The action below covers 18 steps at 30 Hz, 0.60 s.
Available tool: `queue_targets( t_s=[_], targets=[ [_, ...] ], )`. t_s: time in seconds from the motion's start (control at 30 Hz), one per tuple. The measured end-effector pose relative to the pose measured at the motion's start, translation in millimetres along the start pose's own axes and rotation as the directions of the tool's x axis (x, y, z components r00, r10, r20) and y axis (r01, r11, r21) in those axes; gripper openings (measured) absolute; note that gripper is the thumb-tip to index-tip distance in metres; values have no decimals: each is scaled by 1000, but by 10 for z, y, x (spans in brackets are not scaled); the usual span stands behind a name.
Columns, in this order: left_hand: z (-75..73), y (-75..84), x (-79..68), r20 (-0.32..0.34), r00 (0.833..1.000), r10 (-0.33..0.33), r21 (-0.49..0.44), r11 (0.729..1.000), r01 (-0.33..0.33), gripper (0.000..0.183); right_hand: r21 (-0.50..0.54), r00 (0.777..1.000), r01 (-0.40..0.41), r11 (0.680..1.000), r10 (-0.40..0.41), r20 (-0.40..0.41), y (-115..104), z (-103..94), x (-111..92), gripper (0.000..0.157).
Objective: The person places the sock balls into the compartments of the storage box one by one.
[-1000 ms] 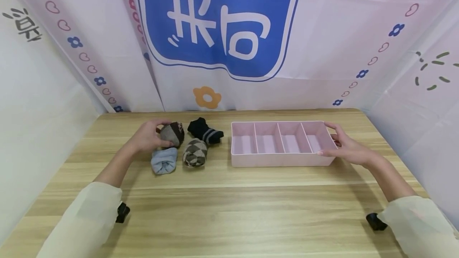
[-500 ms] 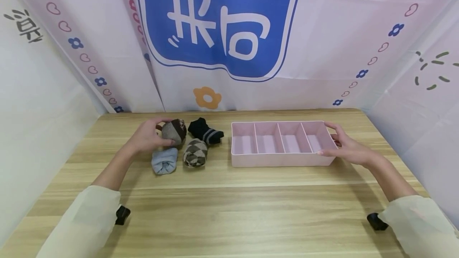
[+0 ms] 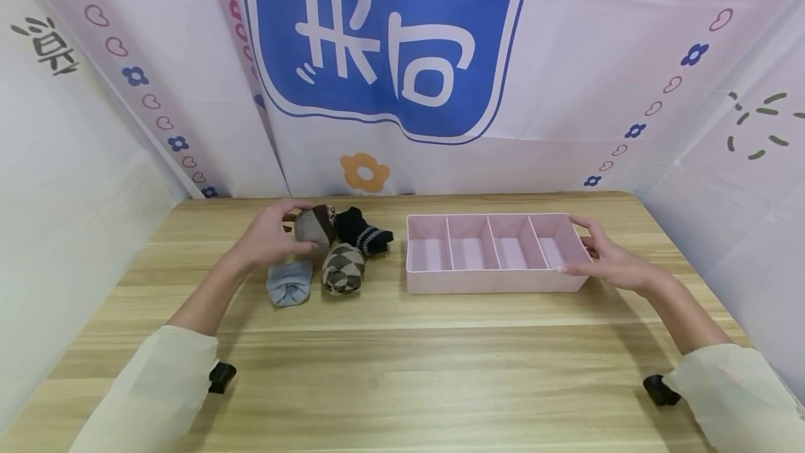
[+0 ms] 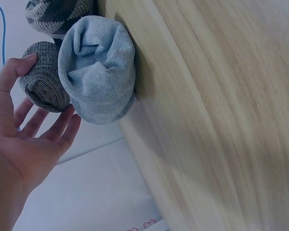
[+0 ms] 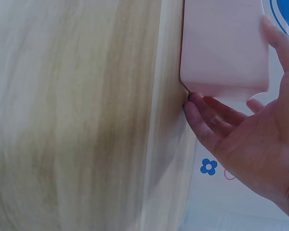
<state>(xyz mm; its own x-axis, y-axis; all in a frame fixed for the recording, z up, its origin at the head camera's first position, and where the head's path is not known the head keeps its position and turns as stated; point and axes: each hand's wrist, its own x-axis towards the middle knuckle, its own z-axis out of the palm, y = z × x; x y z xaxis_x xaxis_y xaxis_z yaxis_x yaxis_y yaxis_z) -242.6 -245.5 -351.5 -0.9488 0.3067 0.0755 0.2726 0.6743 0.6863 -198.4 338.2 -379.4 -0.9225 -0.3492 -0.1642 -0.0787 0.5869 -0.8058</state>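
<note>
My left hand (image 3: 274, 235) grips a rolled grey and dark brown sock (image 3: 313, 228) between thumb and fingers. In the left wrist view that sock (image 4: 44, 77) sits beside a rolled light blue sock (image 4: 98, 67). Just right of the held sock lies a black sock with striped bands (image 3: 360, 231). A rolled checkered sock (image 3: 343, 269) is in front of the black one. At the right, my right hand (image 3: 611, 257) holds the end of a pink divided box (image 3: 490, 281), thumb on the front rim and fingers around the far corner. Its compartments hold nothing.
A wooden table (image 3: 402, 376) carries everything. Behind it hangs a white and pink cloth with a blue printed panel (image 3: 383, 40), and pale cloth walls (image 3: 69, 131) close off both sides.
My left hand has moved a little to the right and away from me with the grey and brown sock, closer to the black sock. The right hand and the box stay put.
</note>
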Motion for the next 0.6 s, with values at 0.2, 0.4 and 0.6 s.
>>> queue_targets(
  t_s=[0.2, 0.4, 0.6],
  targets=[
    [1, 58, -26, 7, 1000, 27, -24, 999, -27, 75, -15, 1000, -1, 1000, 2, 13, -12, -7, 15, 103],
    [-23, 73, -44, 35, 999, 20, -36, 999, -19, 74, -46, 1000, -1, 999, 1, 16, -42, -19, 18, 103],
    [2, 138, -24, 54, 998, 27, -57, 998, -24, 75, -43, 1000, 22, 999, -22, 9, -32, -68, -50, 102]
  ],
)
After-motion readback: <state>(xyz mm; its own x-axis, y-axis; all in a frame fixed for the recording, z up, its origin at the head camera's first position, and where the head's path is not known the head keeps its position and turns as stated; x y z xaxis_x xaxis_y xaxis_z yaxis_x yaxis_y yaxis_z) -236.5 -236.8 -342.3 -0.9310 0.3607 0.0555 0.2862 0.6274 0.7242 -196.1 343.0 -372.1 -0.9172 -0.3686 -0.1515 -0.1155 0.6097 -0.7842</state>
